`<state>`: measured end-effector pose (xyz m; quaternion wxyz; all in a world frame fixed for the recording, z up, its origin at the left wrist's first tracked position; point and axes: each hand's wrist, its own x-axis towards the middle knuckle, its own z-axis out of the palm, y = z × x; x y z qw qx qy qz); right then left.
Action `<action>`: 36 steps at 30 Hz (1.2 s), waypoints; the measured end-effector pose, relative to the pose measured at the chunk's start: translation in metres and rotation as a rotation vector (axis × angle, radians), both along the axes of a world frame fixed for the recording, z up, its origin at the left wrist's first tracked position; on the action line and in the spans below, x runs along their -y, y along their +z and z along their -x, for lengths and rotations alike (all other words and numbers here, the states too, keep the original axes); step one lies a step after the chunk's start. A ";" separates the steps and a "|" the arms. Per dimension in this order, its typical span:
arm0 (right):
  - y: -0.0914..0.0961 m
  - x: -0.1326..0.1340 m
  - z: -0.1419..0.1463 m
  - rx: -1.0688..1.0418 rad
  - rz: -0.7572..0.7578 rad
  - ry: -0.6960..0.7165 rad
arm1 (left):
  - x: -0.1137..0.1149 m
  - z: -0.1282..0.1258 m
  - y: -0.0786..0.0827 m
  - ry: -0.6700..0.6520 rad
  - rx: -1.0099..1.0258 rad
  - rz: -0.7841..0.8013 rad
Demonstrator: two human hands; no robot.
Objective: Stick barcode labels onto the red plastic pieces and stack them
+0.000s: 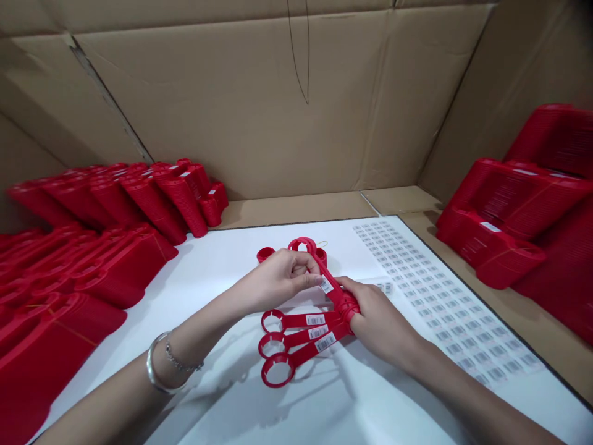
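As right grip (377, 318) clasps strips (303, 354), labels (325, 342) showing

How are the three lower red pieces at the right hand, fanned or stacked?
Fanned: the red pieces diverge from the right hand, each with its label visible.

Creased cardboard wall (208, 93) behind the white bench (217, 253); dark cord (306, 101) hanging before it (a narrow V, point down).

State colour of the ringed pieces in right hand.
The ringed pieces are red; best in head view.
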<state>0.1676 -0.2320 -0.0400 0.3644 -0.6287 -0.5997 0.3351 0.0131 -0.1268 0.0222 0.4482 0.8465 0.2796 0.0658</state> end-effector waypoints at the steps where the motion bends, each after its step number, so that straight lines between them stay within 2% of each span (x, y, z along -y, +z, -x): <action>1: 0.001 0.000 0.000 -0.002 0.001 0.001 | 0.000 0.000 -0.001 0.000 0.002 0.000; 7: 0.003 0.001 0.001 -0.030 -0.001 0.009 | 0.001 -0.001 -0.003 0.012 0.023 0.019; 22: 0.004 0.002 0.003 -0.053 -0.006 0.017 | 0.004 -0.001 0.000 0.042 -0.030 -0.111; 26: 0.005 0.003 0.003 -0.057 -0.021 0.018 | 0.012 -0.001 0.002 0.059 -0.063 -0.309; 28: 0.007 0.005 0.004 -0.066 -0.036 0.017 | 0.019 -0.002 0.001 0.075 -0.083 -0.475; 33: 0.012 0.007 0.008 -0.075 -0.096 0.035 | 0.034 -0.006 -0.011 0.142 -0.122 -1.010; 36: 0.016 0.007 0.010 -0.108 -0.105 0.046 | 0.030 -0.005 -0.016 0.236 -0.102 -1.174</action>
